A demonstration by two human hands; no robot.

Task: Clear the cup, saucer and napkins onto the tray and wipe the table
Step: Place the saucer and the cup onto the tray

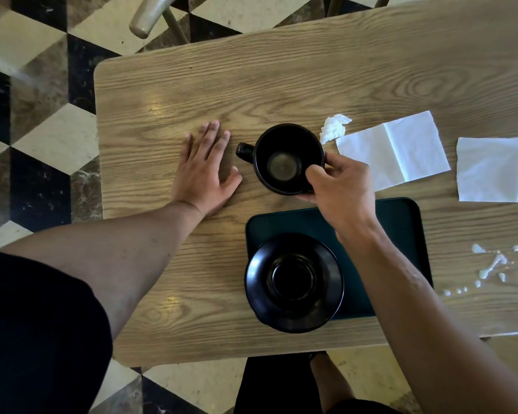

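Observation:
A black cup (284,156) stands upright in the middle of the wooden table (162,94), its handle pointing left. My right hand (338,186) grips the cup's near right rim. My left hand (205,168) lies flat on the table, fingers spread, just left of the handle and not touching it. The black saucer (293,282) rests on the left part of the dark tray (401,216), overhanging its near edge. A crumpled napkin (334,128) lies right of the cup. Two flat white napkins (395,150) (494,170) lie further right.
White liquid is spilled in drops and streaks (491,267) on the table at the right. A chair back (150,16) stands beyond the table's far edge. Checkered floor tiles (42,115) surround the table on the left and near side.

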